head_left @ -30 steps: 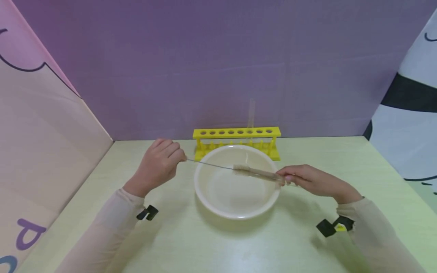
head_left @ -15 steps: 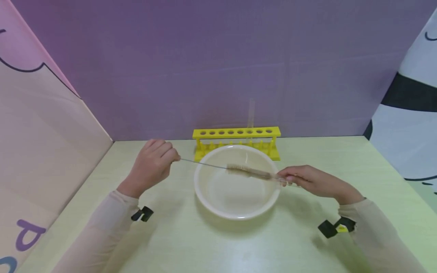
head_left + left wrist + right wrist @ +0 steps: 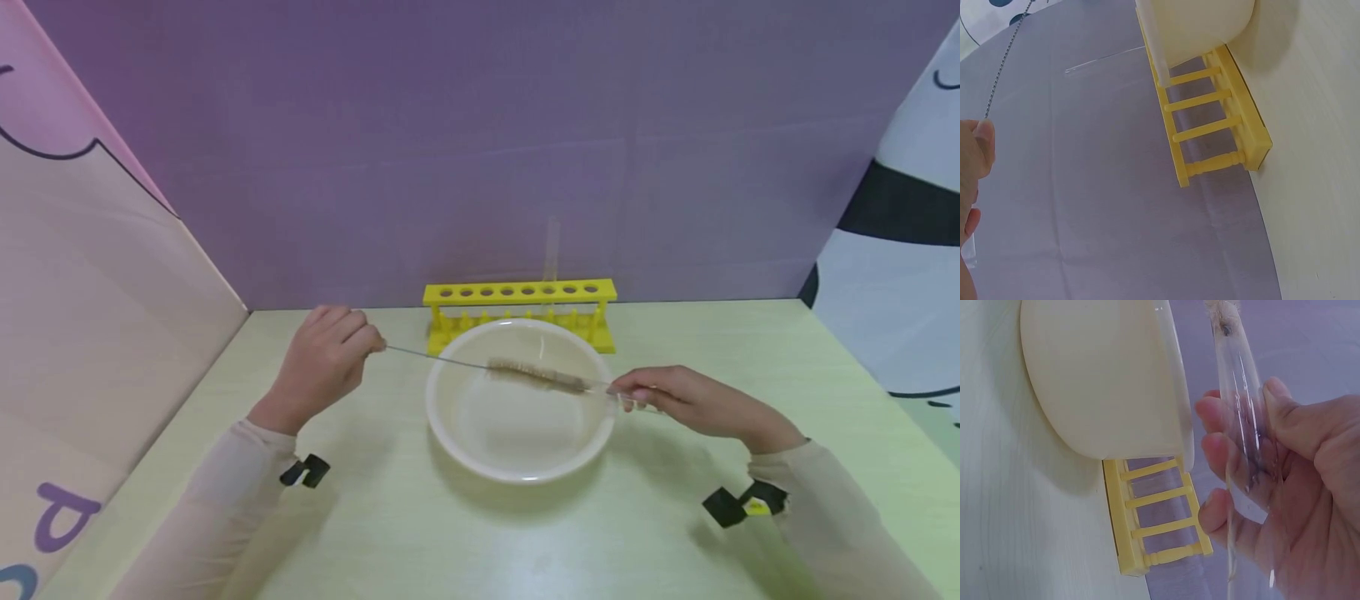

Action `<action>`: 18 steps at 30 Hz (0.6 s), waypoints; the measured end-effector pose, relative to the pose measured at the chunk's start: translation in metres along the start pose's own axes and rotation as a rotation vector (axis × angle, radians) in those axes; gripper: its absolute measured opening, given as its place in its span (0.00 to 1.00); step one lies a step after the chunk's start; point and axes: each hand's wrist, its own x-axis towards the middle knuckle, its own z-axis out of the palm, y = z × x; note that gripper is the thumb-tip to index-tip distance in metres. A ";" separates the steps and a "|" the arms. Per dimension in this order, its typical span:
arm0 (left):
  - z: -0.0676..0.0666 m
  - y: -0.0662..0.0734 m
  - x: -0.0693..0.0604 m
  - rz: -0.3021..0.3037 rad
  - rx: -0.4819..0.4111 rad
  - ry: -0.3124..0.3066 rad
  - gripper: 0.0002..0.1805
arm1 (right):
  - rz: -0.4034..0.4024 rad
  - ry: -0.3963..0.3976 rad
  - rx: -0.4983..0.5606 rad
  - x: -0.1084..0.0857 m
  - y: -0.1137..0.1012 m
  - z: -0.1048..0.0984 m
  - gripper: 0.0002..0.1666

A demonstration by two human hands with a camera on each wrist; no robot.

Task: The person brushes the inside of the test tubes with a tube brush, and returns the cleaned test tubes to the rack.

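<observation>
In the head view my left hand [image 3: 322, 358] pinches the thin twisted-wire handle [image 3: 427, 356] of a test tube brush [image 3: 521, 371]. The wire also shows in the left wrist view, running up from the fingertips. My right hand [image 3: 686, 400] holds a clear glass test tube [image 3: 1241, 387] between thumb and fingers. The brush's tan bristles lie partly outside the tube's mouth and partly inside it. Brush and tube form one nearly level line above a white basin [image 3: 521, 475], the tube's closed end toward the right.
Behind the basin stands a yellow test tube rack [image 3: 517, 292] with a row of holes. One clear upright tube [image 3: 552, 246] is in it, right of its middle. A purple backdrop [image 3: 480, 150] rises along the table's [image 3: 480, 542] back edge.
My left hand has moved left, drawing the brush farther out of the tube, so more bristles show outside. My right hand has shifted slightly to the right, still holding the tube.
</observation>
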 end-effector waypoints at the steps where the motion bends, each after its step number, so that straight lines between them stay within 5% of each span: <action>1: 0.000 -0.001 -0.001 0.000 0.003 0.002 0.11 | -0.003 0.002 0.000 0.000 0.000 0.000 0.16; 18: -0.002 -0.006 -0.006 0.003 -0.003 0.064 0.13 | -0.015 0.006 -0.011 -0.003 0.005 0.002 0.16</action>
